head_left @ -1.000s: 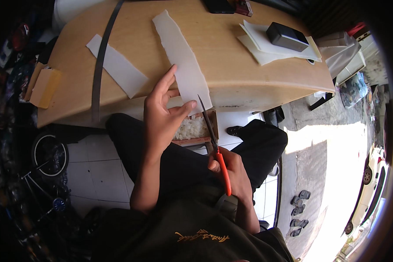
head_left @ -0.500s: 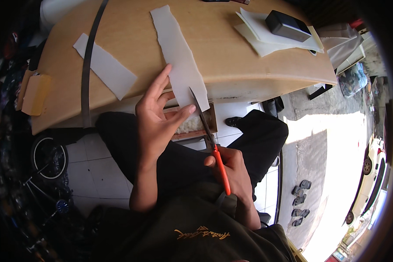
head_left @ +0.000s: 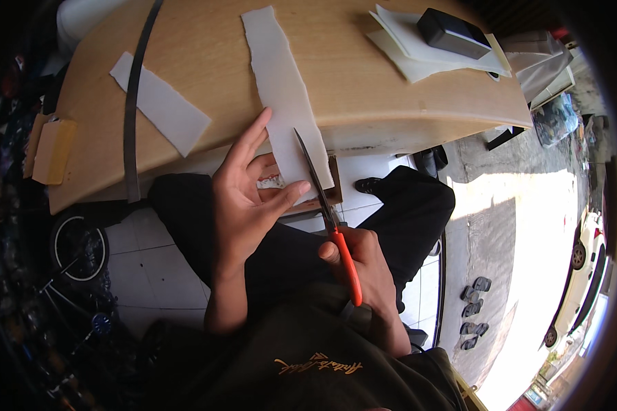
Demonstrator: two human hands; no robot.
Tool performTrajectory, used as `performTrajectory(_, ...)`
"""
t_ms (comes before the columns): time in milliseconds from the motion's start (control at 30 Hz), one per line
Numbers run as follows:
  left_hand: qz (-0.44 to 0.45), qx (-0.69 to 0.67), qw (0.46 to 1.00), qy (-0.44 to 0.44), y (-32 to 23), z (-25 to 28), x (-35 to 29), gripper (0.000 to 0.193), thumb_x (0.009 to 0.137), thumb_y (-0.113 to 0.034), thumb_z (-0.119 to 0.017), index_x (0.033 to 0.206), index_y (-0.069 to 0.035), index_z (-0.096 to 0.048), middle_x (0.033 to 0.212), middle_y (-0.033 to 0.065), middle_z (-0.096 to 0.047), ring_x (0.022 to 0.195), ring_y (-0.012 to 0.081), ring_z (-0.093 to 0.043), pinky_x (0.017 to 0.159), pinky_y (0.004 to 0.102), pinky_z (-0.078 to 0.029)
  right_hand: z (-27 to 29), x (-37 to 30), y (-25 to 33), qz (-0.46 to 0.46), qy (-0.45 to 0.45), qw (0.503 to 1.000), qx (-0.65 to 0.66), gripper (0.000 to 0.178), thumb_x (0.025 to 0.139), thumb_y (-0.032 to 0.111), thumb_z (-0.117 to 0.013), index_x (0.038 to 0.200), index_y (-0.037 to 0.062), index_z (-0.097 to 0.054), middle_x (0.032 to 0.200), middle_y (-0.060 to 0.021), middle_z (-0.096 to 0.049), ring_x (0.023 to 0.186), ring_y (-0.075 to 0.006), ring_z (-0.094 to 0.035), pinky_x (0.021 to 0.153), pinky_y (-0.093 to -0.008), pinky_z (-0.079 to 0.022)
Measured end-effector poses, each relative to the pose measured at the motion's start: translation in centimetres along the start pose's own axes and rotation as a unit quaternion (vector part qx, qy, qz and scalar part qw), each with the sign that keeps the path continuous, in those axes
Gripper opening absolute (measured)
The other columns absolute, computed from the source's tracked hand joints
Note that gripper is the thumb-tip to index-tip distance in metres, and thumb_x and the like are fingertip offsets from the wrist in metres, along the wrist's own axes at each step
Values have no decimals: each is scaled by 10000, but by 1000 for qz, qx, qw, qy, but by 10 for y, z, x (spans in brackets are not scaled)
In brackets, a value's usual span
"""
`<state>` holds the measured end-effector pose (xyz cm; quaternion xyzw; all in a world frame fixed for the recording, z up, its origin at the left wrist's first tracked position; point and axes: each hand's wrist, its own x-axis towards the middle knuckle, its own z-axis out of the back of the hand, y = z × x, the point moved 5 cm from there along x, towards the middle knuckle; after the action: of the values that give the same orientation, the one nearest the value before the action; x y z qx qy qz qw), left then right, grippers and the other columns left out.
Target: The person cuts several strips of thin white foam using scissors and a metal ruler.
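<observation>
A long white paper strip [head_left: 281, 89] with ragged edges lies across the desk, its near end hanging past the desk's front edge. My left hand [head_left: 243, 185] holds that near end, thumb on top at its left side, with some fingers hidden beneath it and one fingertip against the left edge. My right hand [head_left: 365, 267] grips scissors by their orange handles [head_left: 347, 264]. One dark blade [head_left: 312, 168] lies over the strip, pointing away from me; the other blade is mostly hidden. A shorter white paper piece [head_left: 171, 113] rests to the left.
A dark strap [head_left: 131, 116] crosses the desk [head_left: 363, 89]. White sheets [head_left: 404, 58] lie at the right under a dark grey box [head_left: 452, 33]. A small cardboard box [head_left: 51, 151] sits at the left edge. Below the strip is an open box [head_left: 332, 188], partly covered.
The strip's near end has come closer to me, hanging lower past the desk edge. The scissors' blade tip reaches slightly farther up the strip. Both hands keep their holds.
</observation>
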<state>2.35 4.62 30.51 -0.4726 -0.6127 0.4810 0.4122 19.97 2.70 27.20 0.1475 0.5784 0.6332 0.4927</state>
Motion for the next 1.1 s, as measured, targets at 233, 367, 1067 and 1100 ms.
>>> performTrajectory(233, 3, -7, 1000, 20, 5, -6, -6, 819, 763, 92, -715, 1448, 51, -269, 1426, 244, -366, 1177, 217, -511, 862, 310, -583, -2, 2, 2, -26, -23, 999, 14, 726, 820, 642, -614, 703, -69, -526, 523, -143, -442, 514, -230, -347, 512, -392, -363)
performTrajectory(367, 2, 1, 1000, 13, 3, -7, -9, 823, 752, 99, -718, 1442, 64, -271, 1431, 257, -351, 1163, 216, -518, 842, 295, -590, -3, 2, 0, -36, -2, 999, 17, 741, 825, 655, -597, 714, -74, -527, 518, -150, -450, 510, -232, -353, 512, -393, -368)
performTrajectory(1067, 44, 13, 998, 38, 13, -10, -30, 832, 721, 114, -742, 1428, 61, -307, 1419, 228, -380, 1153, 221, -537, 814, 283, -601, 2, 7, 9, -3, -26, 1000, 10, 740, 820, 643, -616, 665, -75, -526, 487, -135, -436, 494, -195, -364, 493, -396, -369)
performTrajectory(1100, 47, 16, 998, 42, 12, -8, -31, 832, 733, 95, -746, 1438, 34, -307, 1402, 216, -405, 1162, 225, -540, 840, 296, -592, 2, 8, 8, -15, -21, 1000, 3, 737, 823, 640, -615, 664, -74, -525, 485, -135, -433, 493, -197, -363, 492, -397, -368)
